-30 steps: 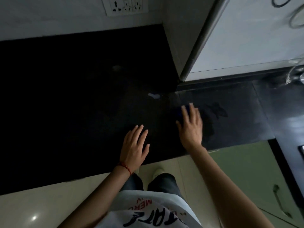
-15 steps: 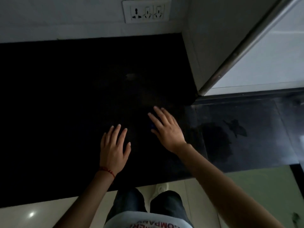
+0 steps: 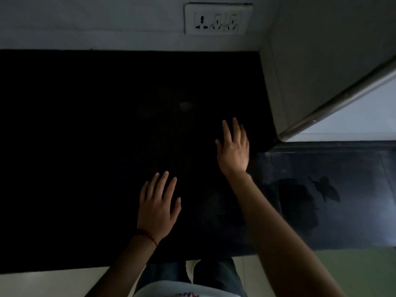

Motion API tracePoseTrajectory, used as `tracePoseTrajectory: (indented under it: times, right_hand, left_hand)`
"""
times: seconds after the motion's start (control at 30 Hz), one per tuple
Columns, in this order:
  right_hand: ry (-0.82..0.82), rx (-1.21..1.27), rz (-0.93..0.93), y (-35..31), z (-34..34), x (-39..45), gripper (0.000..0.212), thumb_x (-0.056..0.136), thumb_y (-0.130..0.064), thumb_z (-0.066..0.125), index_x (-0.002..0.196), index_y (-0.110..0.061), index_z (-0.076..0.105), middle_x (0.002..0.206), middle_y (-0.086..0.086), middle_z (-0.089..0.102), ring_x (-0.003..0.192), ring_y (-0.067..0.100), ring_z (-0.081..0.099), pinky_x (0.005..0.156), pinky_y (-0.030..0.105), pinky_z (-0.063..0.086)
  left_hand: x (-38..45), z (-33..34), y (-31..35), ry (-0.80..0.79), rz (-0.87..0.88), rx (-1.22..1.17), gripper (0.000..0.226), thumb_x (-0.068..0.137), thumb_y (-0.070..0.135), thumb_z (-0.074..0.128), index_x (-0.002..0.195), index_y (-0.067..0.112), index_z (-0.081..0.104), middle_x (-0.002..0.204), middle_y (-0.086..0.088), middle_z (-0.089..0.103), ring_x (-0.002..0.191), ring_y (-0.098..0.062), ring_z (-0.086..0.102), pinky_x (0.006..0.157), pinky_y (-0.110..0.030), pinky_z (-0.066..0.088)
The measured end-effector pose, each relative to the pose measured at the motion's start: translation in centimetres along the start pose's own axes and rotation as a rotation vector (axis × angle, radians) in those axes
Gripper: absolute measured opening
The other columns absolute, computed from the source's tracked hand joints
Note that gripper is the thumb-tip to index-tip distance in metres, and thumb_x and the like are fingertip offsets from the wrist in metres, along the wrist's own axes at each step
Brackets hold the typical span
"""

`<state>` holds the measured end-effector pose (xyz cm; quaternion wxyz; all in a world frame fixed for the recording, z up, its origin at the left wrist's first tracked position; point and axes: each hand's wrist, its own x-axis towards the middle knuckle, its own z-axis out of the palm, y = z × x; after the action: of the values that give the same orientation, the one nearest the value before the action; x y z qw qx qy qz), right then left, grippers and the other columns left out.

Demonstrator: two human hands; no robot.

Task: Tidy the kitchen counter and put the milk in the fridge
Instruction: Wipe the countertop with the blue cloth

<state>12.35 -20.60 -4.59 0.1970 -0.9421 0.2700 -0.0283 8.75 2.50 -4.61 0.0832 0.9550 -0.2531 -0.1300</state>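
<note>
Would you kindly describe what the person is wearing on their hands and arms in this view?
Both forearms are bare, with no sleeves reaching into view, and neither hand wears a glove. The left hand has a thin red thread bracelet around its wrist. The right hand shows no ring, watch or band that I can make out.

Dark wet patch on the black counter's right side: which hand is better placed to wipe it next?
Probably the right hand: it lies flat nearer the dark wet patch on the black counter. The left hand, with a red wrist thread, sits farther away.
</note>
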Motion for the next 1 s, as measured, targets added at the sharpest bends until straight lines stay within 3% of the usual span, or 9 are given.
tracePoseTrajectory:
  times: [0.07, 0.2, 0.37, 0.5, 0.57, 0.73, 0.77, 0.9, 1.0]
  right_hand:
    - [-0.011, 0.010, -0.086, -2.7, 0.6, -1.1, 0.057, 0.092, -0.031, 0.044, 0.144, -0.021, 0.022, 0.156, 0.008, 0.016, 0.143, 0.031, 0.013, 0.115, 0.044, 0.017]
    - [-0.097, -0.106, -0.584, -2.1, 1.5, -0.8, 0.056, 0.088, -0.034, 0.044, 0.141, -0.019, 0.032, 0.150, 0.010, 0.033, 0.137, 0.032, 0.033, 0.109, 0.042, 0.033]
    - [-0.028, 0.002, -0.196, -4.1, 1.5, 5.8, 0.062, 0.093, -0.030, 0.044, 0.145, -0.012, 0.017, 0.156, 0.011, 0.014, 0.144, 0.028, 0.013, 0.118, 0.040, 0.017]
    - [0.098, 0.165, -0.051, -6.4, 2.5, 6.3, 0.051, 0.090, -0.025, 0.054, 0.136, -0.010, 0.037, 0.150, 0.017, 0.025, 0.138, 0.032, 0.027, 0.110, 0.045, 0.034]
    - [0.080, 0.216, -0.117, -7.7, 3.2, 6.2, 0.046, 0.088, -0.022, 0.056, 0.131, -0.010, 0.045, 0.148, 0.016, 0.031, 0.139, 0.031, 0.026, 0.113, 0.043, 0.032]
    - [-0.031, 0.039, -0.734, -7.5, 4.3, 5.1, 0.043, 0.087, -0.032, 0.051, 0.126, -0.014, 0.055, 0.139, 0.013, 0.049, 0.130, 0.031, 0.043, 0.105, 0.040, 0.039]
    - [0.022, 0.011, -0.709, -6.8, 4.1, 6.1, 0.043, 0.087, -0.032, 0.050, 0.126, -0.015, 0.054, 0.139, 0.013, 0.049, 0.130, 0.031, 0.044, 0.105, 0.041, 0.041]
    - [0.049, 0.087, -0.163, -8.9, 3.8, 9.1, 0.046, 0.092, -0.025, 0.048, 0.137, -0.016, 0.041, 0.151, 0.011, 0.029, 0.142, 0.030, 0.022, 0.116, 0.041, 0.025]
    - [-0.081, 0.072, -0.653, -11.1, 5.3, 5.9, 0.044, 0.086, -0.022, 0.053, 0.129, -0.012, 0.051, 0.143, 0.016, 0.042, 0.133, 0.036, 0.038, 0.108, 0.044, 0.036]
  left_hand:
    - [0.0, 0.0, -0.1, 0.010, 0.010, 0.005, 0.054, 0.093, 0.046, 0.016, 0.130, 0.019, 0.045, 0.139, -0.010, 0.049, 0.131, -0.026, 0.035, 0.107, -0.046, 0.029]
    - [0.1, 0.2, -0.2, 0.023, 0.011, -0.003, 0.053, 0.092, 0.046, 0.017, 0.130, 0.019, 0.044, 0.139, -0.010, 0.050, 0.131, -0.026, 0.034, 0.107, -0.044, 0.025]
    - [0.2, 0.3, -0.5, 0.023, 0.005, -0.012, 0.054, 0.094, 0.047, 0.012, 0.130, 0.020, 0.042, 0.138, -0.010, 0.050, 0.131, -0.024, 0.031, 0.110, -0.042, 0.022]
    - [0.7, -0.1, -2.3, 0.148, -0.130, -0.074, 0.051, 0.094, 0.046, 0.018, 0.129, 0.018, 0.042, 0.138, -0.014, 0.049, 0.132, -0.025, 0.028, 0.109, -0.043, 0.021]
    - [1.3, -0.4, -4.0, 0.199, -0.254, -0.094, 0.051, 0.090, 0.044, 0.029, 0.128, 0.015, 0.045, 0.139, -0.017, 0.047, 0.132, -0.027, 0.028, 0.108, -0.049, 0.028]
    - [1.4, -0.2, -6.4, 0.193, -0.296, -0.035, 0.051, 0.087, 0.039, 0.032, 0.128, 0.013, 0.046, 0.140, -0.018, 0.045, 0.133, -0.028, 0.028, 0.107, -0.053, 0.029]
    - [1.4, -0.1, -6.4, 0.198, -0.292, -0.031, 0.050, 0.087, 0.039, 0.033, 0.128, 0.013, 0.045, 0.140, -0.018, 0.045, 0.133, -0.027, 0.027, 0.107, -0.053, 0.029]
    - [1.7, -0.1, -6.1, 0.215, -0.296, -0.026, 0.049, 0.086, 0.038, 0.035, 0.127, 0.013, 0.045, 0.138, -0.019, 0.047, 0.131, -0.027, 0.030, 0.105, -0.054, 0.032]
    - [1.6, -0.3, -6.1, 0.206, -0.307, -0.018, 0.049, 0.086, 0.038, 0.035, 0.127, 0.013, 0.046, 0.138, -0.017, 0.048, 0.131, -0.027, 0.032, 0.105, -0.054, 0.033]
